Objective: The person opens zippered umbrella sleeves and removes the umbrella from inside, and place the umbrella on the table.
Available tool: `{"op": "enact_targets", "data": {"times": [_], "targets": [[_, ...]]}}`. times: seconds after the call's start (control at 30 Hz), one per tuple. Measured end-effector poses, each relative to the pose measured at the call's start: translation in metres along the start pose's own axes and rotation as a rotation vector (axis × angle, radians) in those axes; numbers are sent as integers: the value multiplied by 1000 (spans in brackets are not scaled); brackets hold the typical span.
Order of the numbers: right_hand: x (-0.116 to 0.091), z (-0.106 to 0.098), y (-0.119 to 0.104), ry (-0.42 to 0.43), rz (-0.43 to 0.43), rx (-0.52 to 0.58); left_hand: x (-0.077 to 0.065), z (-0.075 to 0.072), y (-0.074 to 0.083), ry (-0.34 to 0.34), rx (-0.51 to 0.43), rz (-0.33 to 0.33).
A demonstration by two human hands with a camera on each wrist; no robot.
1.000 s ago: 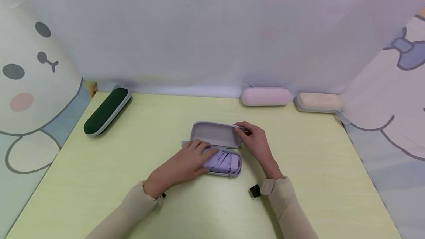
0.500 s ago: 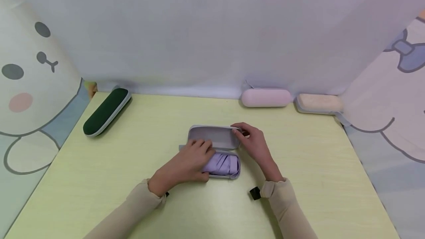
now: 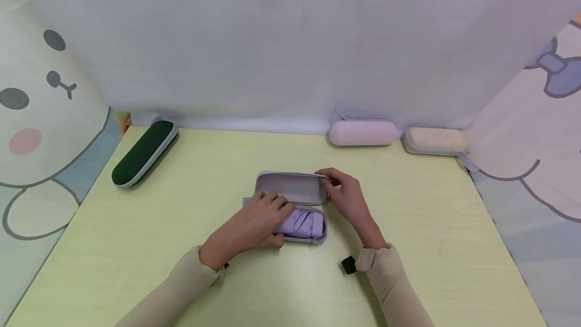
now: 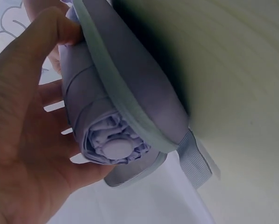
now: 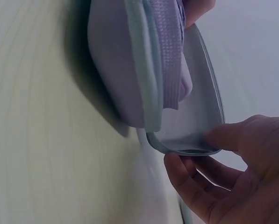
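A lilac zip case lies open mid-table, its hollow lid [image 3: 292,188] raised at the back. Its lower half holds a folded lilac umbrella [image 3: 301,223], whose right end and wrist strap show in the head view. My left hand [image 3: 256,223] lies across the left part of the umbrella and grips it, thumb on the near side, fingers on the far side. In the left wrist view the umbrella's round end [image 4: 118,148] faces the camera. My right hand [image 3: 347,193] pinches the lid's right end, thumb inside and fingers outside.
At the back left lies a dark green case [image 3: 145,153], set at a slant. A pink case [image 3: 363,133] and a beige case [image 3: 437,141] lie along the back right edge. Printed curtains hang behind and beside the table [image 3: 290,286].
The open case has shifted slightly left and towards me, its lid now a little more upright. My left fingers have drawn in around the umbrella. My right hand keeps hold of the lid.
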State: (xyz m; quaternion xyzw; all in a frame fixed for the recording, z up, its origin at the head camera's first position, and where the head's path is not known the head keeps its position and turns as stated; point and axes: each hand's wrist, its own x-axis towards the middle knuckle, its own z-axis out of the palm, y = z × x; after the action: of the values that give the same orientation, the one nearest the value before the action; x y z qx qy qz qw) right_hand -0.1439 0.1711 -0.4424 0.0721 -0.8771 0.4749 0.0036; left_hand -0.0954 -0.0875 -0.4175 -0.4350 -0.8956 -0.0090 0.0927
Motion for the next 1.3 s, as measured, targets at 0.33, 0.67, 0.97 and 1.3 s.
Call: {"op": "enact_targets", "data": {"times": [0.33,0.67,0.97,1.3], "targets": [[-1,0,0,-30,14,31,-10,-15,-4,96,-34,-30],[-2,-4,1,-20,15,32,-26,-37,-31,118,-95,-196],[-6,-7,1,-18,60,44,-40,-45,-74,203,-189,-428],[-9,-8,3,-24,59,67,-49,-32,-116,147,-178,-730]]}}
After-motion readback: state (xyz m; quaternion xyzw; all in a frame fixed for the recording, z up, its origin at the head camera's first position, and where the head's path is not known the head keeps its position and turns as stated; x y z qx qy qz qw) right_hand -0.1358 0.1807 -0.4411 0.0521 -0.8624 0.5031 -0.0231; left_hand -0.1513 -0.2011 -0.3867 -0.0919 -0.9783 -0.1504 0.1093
